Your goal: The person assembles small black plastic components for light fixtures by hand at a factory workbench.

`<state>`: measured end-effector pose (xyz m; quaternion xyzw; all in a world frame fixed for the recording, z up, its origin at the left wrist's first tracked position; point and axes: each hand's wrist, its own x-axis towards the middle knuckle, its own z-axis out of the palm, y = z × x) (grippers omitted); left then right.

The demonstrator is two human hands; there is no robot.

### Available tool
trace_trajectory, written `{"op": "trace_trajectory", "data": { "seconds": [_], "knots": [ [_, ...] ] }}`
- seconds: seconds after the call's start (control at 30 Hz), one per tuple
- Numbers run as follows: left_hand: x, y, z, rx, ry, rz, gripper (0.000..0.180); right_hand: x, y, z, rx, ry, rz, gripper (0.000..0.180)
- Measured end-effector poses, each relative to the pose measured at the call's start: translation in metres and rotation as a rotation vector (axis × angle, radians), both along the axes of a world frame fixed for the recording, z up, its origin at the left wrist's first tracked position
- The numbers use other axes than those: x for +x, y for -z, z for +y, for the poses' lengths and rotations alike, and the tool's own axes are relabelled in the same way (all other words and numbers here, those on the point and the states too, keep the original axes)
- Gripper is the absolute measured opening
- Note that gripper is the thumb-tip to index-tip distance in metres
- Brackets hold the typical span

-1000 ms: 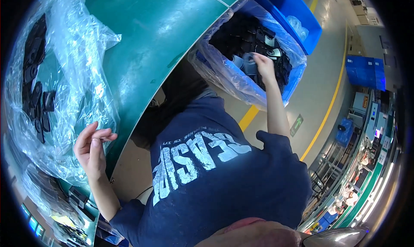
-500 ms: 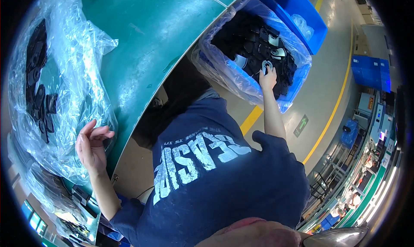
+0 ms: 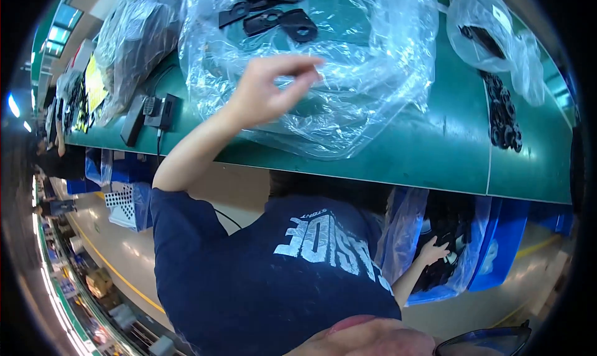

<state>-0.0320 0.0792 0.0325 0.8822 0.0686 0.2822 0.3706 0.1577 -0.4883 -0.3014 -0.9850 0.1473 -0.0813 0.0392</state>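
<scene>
My left hand [image 3: 264,92] hovers over the near part of a clear plastic bag [image 3: 298,129] lying on the green table. Its fingers are loosely bent, with a gap between thumb and forefinger, and no object shows in it. Several flat black parts with round holes, one of them a rounded black piece [image 3: 300,26], lie at the bag's far side. Down at the right, my right hand [image 3: 433,251] reaches into a plastic-lined blue bin [image 3: 435,295], its fingers spread over a heap of black parts [image 3: 449,216]. I see nothing held there.
On the green table [image 3: 460,151], a row of black ring-ended parts [image 3: 502,116] lies at the right below another clear bag [image 3: 479,29]. A black device with a cable [image 3: 158,111] sits at the left. A blue lid or bin [image 3: 500,250] stands beside the lined bin.
My view has turned toward the table, so the bin now appears lower right. The light ring-shaped part at my right hand's fingers no longer shows there. My left hand is over the bag's near part.
</scene>
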Motion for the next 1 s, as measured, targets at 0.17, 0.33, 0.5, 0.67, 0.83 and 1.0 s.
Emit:
{"op": "trace_trajectory", "data": {
  "seconds": [0.17,0.33,0.5,0.67,0.83,1.0],
  "knots": [
    [0.023,0.009,0.092,0.227,-0.327,0.105,0.029,0.006,-0.087,0.099,0.396,-0.431,-0.147,0.055],
    [0.059,0.03,0.136,0.585,0.022,0.491,0.059,0.008,-0.138,0.151,0.555,-0.686,-0.233,0.046],
    [0.082,0.019,0.135,0.626,0.096,0.514,0.039,-0.012,-0.175,0.157,0.842,-0.615,-0.126,0.042],
    [0.076,0.028,0.124,0.637,-0.199,-0.031,0.02,-0.016,-0.218,0.174,0.962,-0.64,-0.164,0.035],
    [0.069,-0.002,0.092,0.136,-0.377,-0.336,0.02,0.023,-0.278,0.188,0.859,-0.804,-0.474,0.024],
    [0.06,-0.004,0.034,-0.316,-0.175,-0.285,0.03,0.107,-0.303,0.216,0.73,-0.831,-0.45,0.015]
  ]
}}
